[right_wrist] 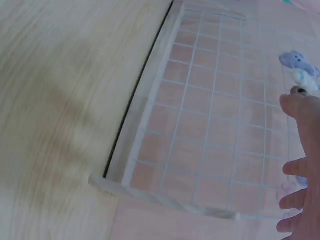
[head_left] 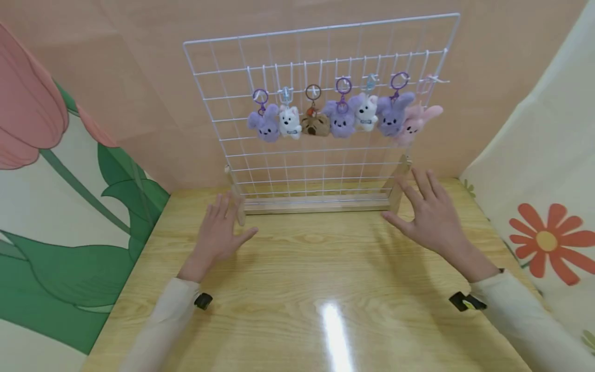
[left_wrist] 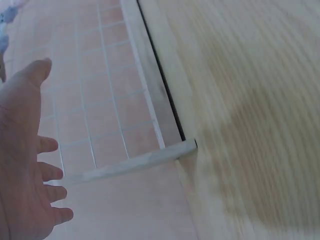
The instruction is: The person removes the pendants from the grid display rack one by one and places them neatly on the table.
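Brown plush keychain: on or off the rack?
On. In the head view, the brown plush keychain hangs on the wire rack, between a white plush and a purple plush.

Wood-grain table (head_left: 302,258), light glare (head_left: 335,336); peach wall covering (head_left: 139,113); tulip print (head_left: 69,258) left, red-flower cloth (head_left: 525,170) right.

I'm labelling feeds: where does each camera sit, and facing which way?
Head: on the head, facing forward and down at the rack, toys and table; left hand, right hand and sleeves show.
Left wrist: on that wrist, facing the rack's left end and table; the left hand shows.
Right wrist: on that wrist, facing the rack from its right end; part of the right hand shows.
Both wrist views share rack and table.
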`<action>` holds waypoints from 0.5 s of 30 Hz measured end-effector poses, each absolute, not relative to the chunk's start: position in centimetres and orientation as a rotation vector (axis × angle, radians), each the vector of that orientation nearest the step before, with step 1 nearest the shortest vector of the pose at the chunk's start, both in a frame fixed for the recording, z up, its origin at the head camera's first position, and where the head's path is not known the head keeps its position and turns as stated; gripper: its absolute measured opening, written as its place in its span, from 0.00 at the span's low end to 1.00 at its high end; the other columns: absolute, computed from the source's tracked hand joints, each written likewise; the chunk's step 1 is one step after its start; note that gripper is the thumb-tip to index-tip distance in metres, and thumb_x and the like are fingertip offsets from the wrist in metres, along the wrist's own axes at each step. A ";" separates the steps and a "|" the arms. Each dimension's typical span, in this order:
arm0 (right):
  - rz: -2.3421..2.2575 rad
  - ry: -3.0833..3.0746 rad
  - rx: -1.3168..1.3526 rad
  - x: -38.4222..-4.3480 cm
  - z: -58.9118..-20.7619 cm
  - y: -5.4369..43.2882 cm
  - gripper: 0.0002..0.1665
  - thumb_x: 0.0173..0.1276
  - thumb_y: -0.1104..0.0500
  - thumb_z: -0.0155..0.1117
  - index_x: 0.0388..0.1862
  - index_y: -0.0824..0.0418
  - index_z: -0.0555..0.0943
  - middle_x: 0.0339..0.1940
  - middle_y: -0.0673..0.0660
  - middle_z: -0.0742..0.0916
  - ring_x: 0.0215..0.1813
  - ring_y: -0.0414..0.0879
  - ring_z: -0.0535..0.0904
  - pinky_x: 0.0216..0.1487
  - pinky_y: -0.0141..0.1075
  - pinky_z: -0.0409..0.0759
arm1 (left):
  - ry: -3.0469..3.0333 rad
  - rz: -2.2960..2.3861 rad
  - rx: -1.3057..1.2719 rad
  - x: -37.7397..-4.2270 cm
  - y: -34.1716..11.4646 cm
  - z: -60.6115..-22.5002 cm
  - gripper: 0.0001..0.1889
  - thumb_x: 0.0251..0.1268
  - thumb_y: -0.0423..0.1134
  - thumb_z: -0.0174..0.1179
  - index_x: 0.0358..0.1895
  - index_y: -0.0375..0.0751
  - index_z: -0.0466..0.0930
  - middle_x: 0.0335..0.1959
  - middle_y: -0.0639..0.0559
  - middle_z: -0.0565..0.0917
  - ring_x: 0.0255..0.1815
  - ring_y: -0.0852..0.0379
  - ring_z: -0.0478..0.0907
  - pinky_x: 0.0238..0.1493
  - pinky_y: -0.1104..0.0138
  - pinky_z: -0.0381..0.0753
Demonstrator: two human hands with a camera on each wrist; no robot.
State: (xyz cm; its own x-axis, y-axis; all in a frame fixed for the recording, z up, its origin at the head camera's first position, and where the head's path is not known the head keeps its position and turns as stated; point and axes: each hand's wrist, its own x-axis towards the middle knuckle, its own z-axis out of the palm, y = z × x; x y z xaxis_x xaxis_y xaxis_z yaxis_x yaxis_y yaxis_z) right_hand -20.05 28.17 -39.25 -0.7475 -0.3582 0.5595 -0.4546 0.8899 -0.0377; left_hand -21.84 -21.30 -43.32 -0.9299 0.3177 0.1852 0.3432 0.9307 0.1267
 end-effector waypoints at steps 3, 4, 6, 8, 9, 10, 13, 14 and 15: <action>0.254 -2.450 0.625 -20.3 -38.6 28.8 0.62 0.68 0.17 0.42 0.75 0.68 0.69 0.77 0.76 0.65 0.79 0.70 0.57 0.83 0.58 0.53 | -2.926 -0.286 -0.491 -22.4 -21.9 -42.9 0.51 0.71 0.70 0.52 0.83 0.37 0.47 0.83 0.33 0.47 0.83 0.32 0.44 0.82 0.39 0.47; 0.266 -2.456 0.622 -20.3 -38.3 29.0 0.61 0.68 0.17 0.42 0.75 0.68 0.69 0.76 0.77 0.65 0.79 0.69 0.57 0.84 0.56 0.51 | -2.919 -0.319 -0.482 -22.6 -22.1 -42.8 0.51 0.71 0.69 0.53 0.82 0.35 0.47 0.82 0.32 0.48 0.82 0.32 0.45 0.82 0.40 0.48; 0.307 -2.488 0.596 -20.3 -37.8 29.3 0.58 0.69 0.21 0.49 0.76 0.68 0.67 0.76 0.77 0.66 0.80 0.68 0.57 0.85 0.54 0.48 | -2.905 -0.416 -0.462 -23.0 -22.5 -42.4 0.50 0.72 0.67 0.55 0.82 0.34 0.49 0.82 0.31 0.50 0.82 0.32 0.48 0.81 0.40 0.51; 0.370 -2.546 0.530 -20.2 -37.2 29.6 0.55 0.70 0.26 0.57 0.78 0.65 0.65 0.78 0.75 0.64 0.81 0.68 0.54 0.84 0.57 0.50 | -2.897 -0.517 -0.437 -23.5 -22.8 -42.1 0.50 0.73 0.66 0.55 0.82 0.34 0.48 0.82 0.32 0.51 0.81 0.32 0.50 0.81 0.40 0.53; 0.399 -2.565 0.502 -20.2 -36.9 29.7 0.53 0.70 0.29 0.60 0.79 0.64 0.64 0.79 0.74 0.64 0.81 0.69 0.54 0.82 0.61 0.52 | -2.889 -0.577 -0.422 -23.8 -23.0 -42.0 0.49 0.73 0.65 0.56 0.82 0.34 0.49 0.82 0.32 0.52 0.81 0.32 0.51 0.80 0.40 0.54; 0.430 -2.580 0.474 -20.2 -36.6 29.8 0.51 0.70 0.33 0.63 0.80 0.62 0.64 0.79 0.73 0.64 0.81 0.69 0.54 0.80 0.65 0.53 | -2.884 -0.632 -0.407 -24.0 -23.1 -41.9 0.48 0.73 0.64 0.56 0.82 0.35 0.49 0.82 0.33 0.52 0.81 0.33 0.51 0.80 0.40 0.55; 0.491 -2.576 0.408 -20.4 -35.7 30.1 0.49 0.68 0.37 0.68 0.80 0.60 0.65 0.79 0.70 0.66 0.80 0.70 0.56 0.74 0.73 0.59 | -2.863 -0.753 -0.365 -24.9 -23.5 -41.6 0.46 0.74 0.63 0.57 0.81 0.36 0.52 0.81 0.35 0.56 0.80 0.33 0.55 0.78 0.38 0.59; 0.496 -2.551 0.407 -20.6 -35.4 30.2 0.49 0.67 0.38 0.69 0.79 0.60 0.67 0.78 0.70 0.67 0.79 0.71 0.58 0.73 0.73 0.60 | -2.852 -0.790 -0.352 -25.2 -23.7 -41.4 0.46 0.73 0.63 0.57 0.81 0.36 0.52 0.81 0.35 0.58 0.79 0.33 0.56 0.77 0.37 0.61; 0.499 -2.533 0.400 -20.7 -35.1 30.3 0.48 0.67 0.38 0.69 0.78 0.60 0.68 0.78 0.69 0.69 0.78 0.70 0.60 0.72 0.73 0.62 | -2.836 -0.818 -0.341 -25.6 -23.8 -41.4 0.45 0.73 0.62 0.58 0.81 0.36 0.53 0.80 0.35 0.59 0.78 0.33 0.58 0.75 0.37 0.62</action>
